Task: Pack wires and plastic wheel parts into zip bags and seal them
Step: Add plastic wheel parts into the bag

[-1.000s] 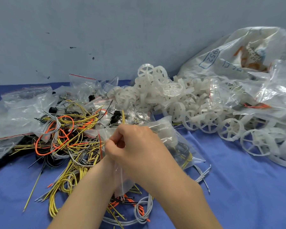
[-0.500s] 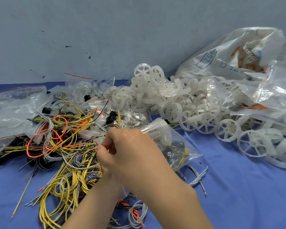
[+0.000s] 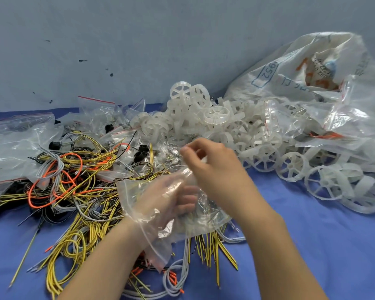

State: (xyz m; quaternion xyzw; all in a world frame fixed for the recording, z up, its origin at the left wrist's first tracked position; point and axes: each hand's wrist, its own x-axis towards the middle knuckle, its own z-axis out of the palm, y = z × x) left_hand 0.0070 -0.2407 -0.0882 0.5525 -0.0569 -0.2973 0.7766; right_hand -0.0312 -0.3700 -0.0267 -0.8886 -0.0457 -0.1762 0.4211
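Film of zip bag (image 3: 160, 204) drapes limp over my left hand (image 3: 171, 202), whose curled fingers grip it
I judge it light and slippery; right hand (image 3: 212, 165), fingers loosely curled above it, apparently holds nothing and should pinch the stiffer zip edge

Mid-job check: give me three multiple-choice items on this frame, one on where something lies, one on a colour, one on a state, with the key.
1. Where does the pile of white plastic wheels lie relative to the tangle of wires?
A. To its right
B. To its left
C. Under it

2. What colour is the table cover?
A. Green
B. Blue
C. Red

3. What is the left hand doing?
A. Resting flat on the cloth
B. Lifting a wheel
C. Holding the clear zip bag, which drapes over it

Key: 1 A, the wheels heap up at centre right while the wires spread at left. 2 B, blue cloth shows around everything. 3 C, the hand shows through the bag's plastic with its fingers curled; the right hand is above it.
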